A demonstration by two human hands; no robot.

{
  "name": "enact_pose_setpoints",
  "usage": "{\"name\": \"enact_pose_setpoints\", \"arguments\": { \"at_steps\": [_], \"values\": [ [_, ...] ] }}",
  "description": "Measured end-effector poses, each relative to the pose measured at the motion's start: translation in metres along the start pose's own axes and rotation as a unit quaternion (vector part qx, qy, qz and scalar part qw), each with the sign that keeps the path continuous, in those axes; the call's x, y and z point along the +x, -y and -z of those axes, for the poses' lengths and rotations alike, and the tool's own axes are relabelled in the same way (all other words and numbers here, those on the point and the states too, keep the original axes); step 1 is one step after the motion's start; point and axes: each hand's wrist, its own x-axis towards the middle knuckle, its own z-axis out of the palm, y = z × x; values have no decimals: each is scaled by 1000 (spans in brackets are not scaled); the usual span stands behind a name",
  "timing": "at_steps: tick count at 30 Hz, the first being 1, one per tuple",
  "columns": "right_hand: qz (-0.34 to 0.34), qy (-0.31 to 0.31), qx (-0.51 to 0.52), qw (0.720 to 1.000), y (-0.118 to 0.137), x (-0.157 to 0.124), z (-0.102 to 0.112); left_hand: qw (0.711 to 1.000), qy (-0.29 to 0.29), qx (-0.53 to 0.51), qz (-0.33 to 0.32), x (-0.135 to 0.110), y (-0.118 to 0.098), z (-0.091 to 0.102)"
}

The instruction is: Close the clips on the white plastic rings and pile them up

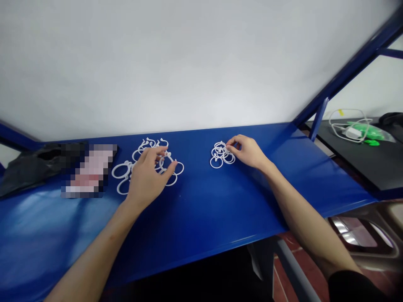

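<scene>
Two groups of white plastic curtain rings with small clasps lie on a blue table. My left hand is over the larger group of rings, its thumb and fingers apart around one ring; the palm hides some of the others. At the smaller pile of rings my right hand has thumb and forefinger pinched at the pile's right edge, on what looks like a ring. The fingertips partly cover that spot.
The blue table has a pale wall behind it. On the left lie a black bag and a blurred-out flat item. A blue metal brace rises at the right, beyond it a black surface with a white charger cable and green plastic.
</scene>
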Motion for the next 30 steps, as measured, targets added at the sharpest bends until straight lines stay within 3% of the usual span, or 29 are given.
{"name": "enact_pose_setpoints", "arguments": {
  "at_steps": [5, 9, 13, 16, 21, 25, 30],
  "values": [
    [59, -77, 20, 995, 29, -10, -10, 996, -16, 14, -90, -8, -6, -4],
    [83, 6, 142, 986, 68, -29, -35, 982, -47, 23, -182, -16, -14, -13],
    [52, 81, 292, 952, 90, -44, -57, 966, -44, 8, -254, -22, -23, -22],
    [34, 72, 323, 943, 87, -46, -64, 974, -16, -27, -226, -24, -25, -25],
    [43, 2, 293, 955, 75, -40, -64, 992, 62, -70, -90, -24, -20, -25],
    [71, -5, 266, 961, 73, -39, -64, 985, 143, -28, -92, -23, -15, -26],
    [150, -10, 175, 973, 71, -39, -60, 982, 164, -40, -86, -21, -15, -26]
  ]
}}
